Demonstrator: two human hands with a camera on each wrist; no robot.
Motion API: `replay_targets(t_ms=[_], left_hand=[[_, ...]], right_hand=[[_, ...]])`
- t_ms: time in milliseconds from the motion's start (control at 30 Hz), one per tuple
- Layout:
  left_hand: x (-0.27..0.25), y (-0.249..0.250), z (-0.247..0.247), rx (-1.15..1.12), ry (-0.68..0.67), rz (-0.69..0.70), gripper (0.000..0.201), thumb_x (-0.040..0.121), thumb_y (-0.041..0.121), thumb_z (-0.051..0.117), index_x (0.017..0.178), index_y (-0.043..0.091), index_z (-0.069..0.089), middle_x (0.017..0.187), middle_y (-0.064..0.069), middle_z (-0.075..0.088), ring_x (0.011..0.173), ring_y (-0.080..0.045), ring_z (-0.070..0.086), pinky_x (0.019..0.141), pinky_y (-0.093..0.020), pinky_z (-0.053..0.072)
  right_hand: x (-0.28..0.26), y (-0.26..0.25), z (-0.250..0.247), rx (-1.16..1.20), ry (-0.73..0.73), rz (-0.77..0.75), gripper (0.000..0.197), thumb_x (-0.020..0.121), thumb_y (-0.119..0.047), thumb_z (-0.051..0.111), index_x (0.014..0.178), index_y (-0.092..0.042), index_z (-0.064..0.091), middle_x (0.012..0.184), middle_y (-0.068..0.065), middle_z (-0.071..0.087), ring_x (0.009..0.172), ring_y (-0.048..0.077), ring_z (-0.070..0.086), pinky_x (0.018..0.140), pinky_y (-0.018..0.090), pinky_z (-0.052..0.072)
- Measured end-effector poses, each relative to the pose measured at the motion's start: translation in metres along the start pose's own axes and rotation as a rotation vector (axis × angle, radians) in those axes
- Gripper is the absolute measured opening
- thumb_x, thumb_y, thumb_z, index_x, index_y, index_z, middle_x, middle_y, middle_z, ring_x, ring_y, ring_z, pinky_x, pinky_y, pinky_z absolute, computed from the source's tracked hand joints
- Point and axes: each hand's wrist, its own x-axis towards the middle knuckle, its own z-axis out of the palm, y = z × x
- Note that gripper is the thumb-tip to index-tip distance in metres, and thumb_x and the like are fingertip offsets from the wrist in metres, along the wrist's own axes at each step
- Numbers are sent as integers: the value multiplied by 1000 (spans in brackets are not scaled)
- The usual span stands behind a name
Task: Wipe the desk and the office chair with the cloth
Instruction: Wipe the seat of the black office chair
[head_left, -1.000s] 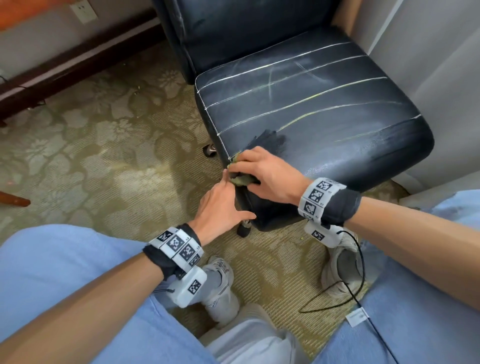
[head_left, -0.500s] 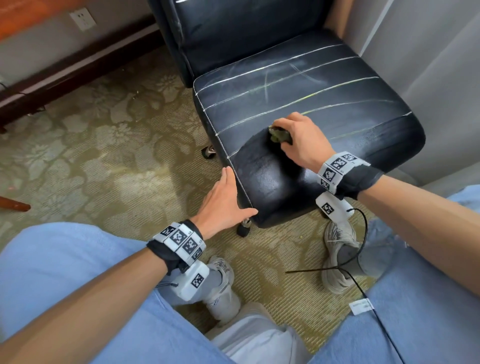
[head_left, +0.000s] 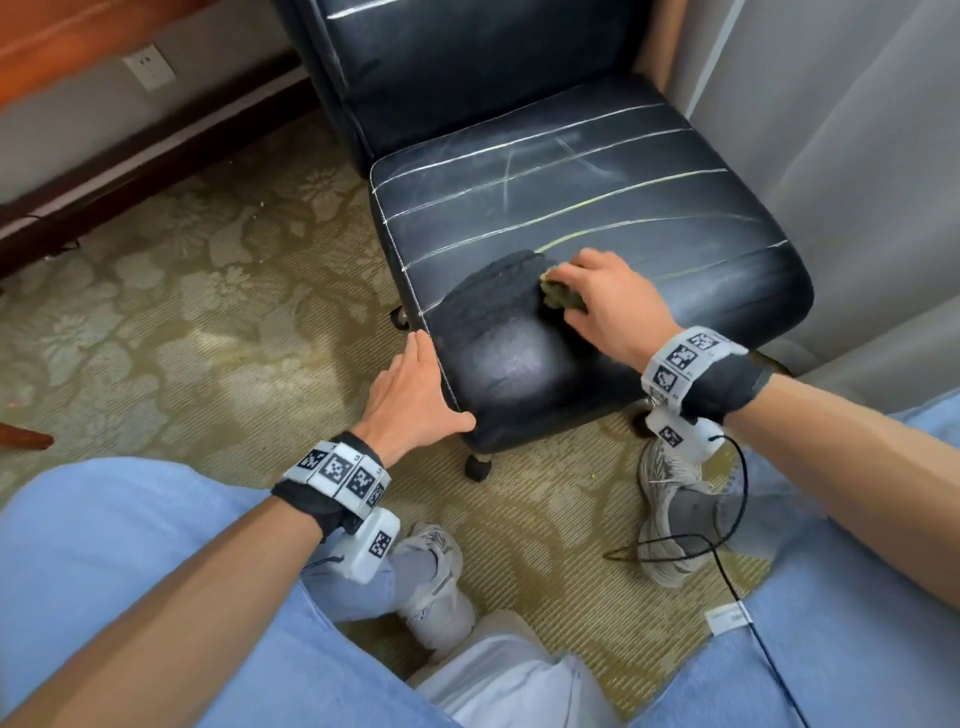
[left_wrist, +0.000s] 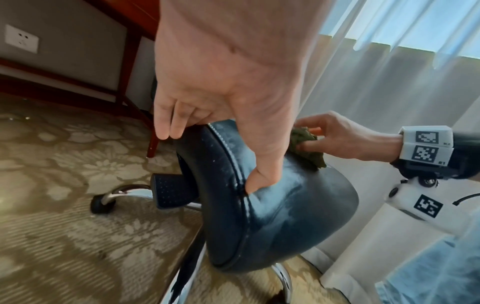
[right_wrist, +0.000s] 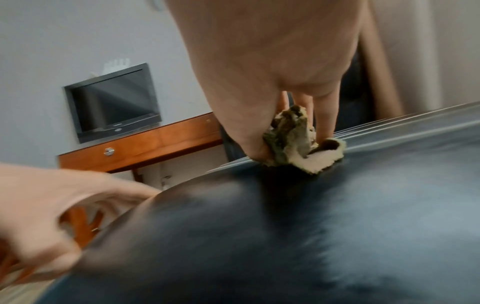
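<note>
While bracing the black padded leather chair seat (head_left: 597, 218) corner with flat left hand (head_left: 410, 395), right hand (head_left: 608, 301) grips crumpled green cloth (head_left: 561, 296), now further up the seat; more dark wiped patch, chalk lines remaining.

No legible text anywhere; wrist bands (head_left: 680, 358) carry square coded markers only, TV (right_wrist: 114, 102) logo too blurred.

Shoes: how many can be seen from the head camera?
2. One shoe stands on the carpet below the left wrist, in front of the office chair. The other shoe is below the right wrist, its toe hidden by the wrist camera.
</note>
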Motion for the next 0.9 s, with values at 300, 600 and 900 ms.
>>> replay_targets(t_ms=[300,600,900], left_hand=[[5,20,-28,150,78,260,101,79,40,84,156,12,25,161,-6,26,142,-29,37,113,-44,41],[14,45,-12,293,111,262,77,77,46,84,134,12,44,129,-6,44,115,-25,47,88,-39,52],[18,38,-12,270,135,268,82,73,45,84,137,16,42,128,-1,45,110,-21,50,86,-36,51]], right_hand=[[-3,14,0,100,31,-28,48,79,-9,70,125,-23,67,118,4,62,109,35,56,88,43,52],[-22,-9,11,-14,-85,-215,54,87,-8,70,136,-26,58,135,0,52,119,29,49,77,48,57],[-12,44,-13,4,32,157,48,87,-5,60,131,-25,61,126,6,56,115,37,52,84,48,55]])
